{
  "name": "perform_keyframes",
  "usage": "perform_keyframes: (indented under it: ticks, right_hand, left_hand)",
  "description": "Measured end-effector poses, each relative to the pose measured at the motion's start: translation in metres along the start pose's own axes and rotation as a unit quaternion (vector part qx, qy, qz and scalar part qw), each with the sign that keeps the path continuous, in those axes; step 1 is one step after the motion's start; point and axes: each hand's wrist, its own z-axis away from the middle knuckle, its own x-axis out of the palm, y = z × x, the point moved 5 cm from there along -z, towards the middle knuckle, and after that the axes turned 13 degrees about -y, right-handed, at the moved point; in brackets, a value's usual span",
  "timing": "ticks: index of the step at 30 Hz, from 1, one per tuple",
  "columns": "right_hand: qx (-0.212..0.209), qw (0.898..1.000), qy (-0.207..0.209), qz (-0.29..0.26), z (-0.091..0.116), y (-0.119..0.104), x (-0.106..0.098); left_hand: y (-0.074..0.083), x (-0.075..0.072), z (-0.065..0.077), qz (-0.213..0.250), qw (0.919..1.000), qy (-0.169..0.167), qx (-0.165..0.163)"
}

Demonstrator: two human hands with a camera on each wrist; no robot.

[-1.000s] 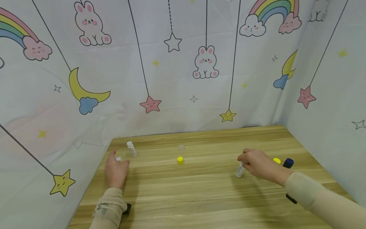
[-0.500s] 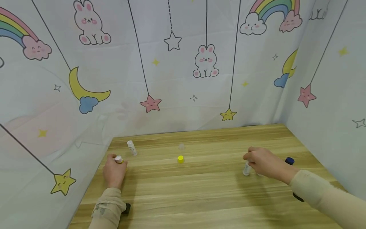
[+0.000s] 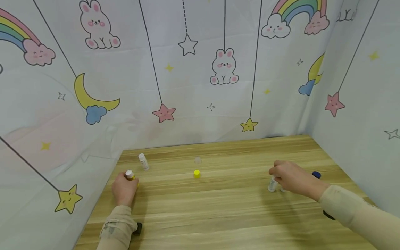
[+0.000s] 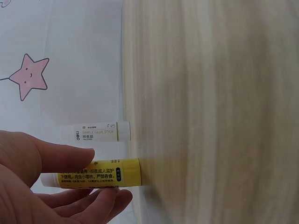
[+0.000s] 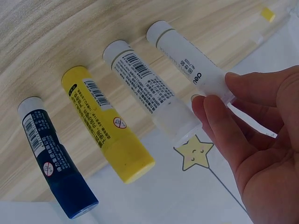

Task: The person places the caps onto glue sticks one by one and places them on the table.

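My left hand (image 3: 124, 189) holds a yellow glue stick (image 4: 105, 173), its thumb on one side and fingers on the other. This stick stands upright on the table, with a white cap uppermost. Just behind it is a white glue stick (image 3: 143, 161), also upright. At the right, thumb and fingertips of my right hand (image 3: 290, 177) pinch the top of another white glue stick (image 5: 191, 60). Beside that one, a barcoded white glue stick (image 5: 145, 81), a yellow glue stick (image 5: 105, 121) and a navy glue stick (image 5: 51, 154) stand in a row. The right hand mostly hides them in the head view.
A small yellow cap (image 3: 197, 174) stands mid-table, with a translucent cap (image 3: 198, 160) behind it. Printed curtains (image 3: 193, 90) rise behind and beside the wooden table (image 3: 200, 211). Black objects (image 3: 137, 228) show by both cuffs.
My right hand has carried its white glue stick rightward, close to the row of other sticks. My left hand's spread fingers have drawn in around the yellow glue stick.
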Motion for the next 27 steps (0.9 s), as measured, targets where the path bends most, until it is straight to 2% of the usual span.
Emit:
perform_keyframes:
  ticks: [9,17,27]
  right_hand:
    - [-0.002,1.0,0.004,0.013,-0.001,0.001,0.0]
    - [0.021,1.0,-0.005,0.0,-0.003,0.001,-0.001]
    - [0.037,0.999,0.008,0.015,-0.006,-0.002,-0.012]
  left_hand:
    - [-0.006,0.003,-0.001,-0.018,0.9996,-0.016,0.011]
    - [-0.008,0.001,-0.001,-0.014,0.9997,-0.02,0.007]
    - [0.001,-0.006,0.005,-0.01,0.9996,-0.01,0.024]
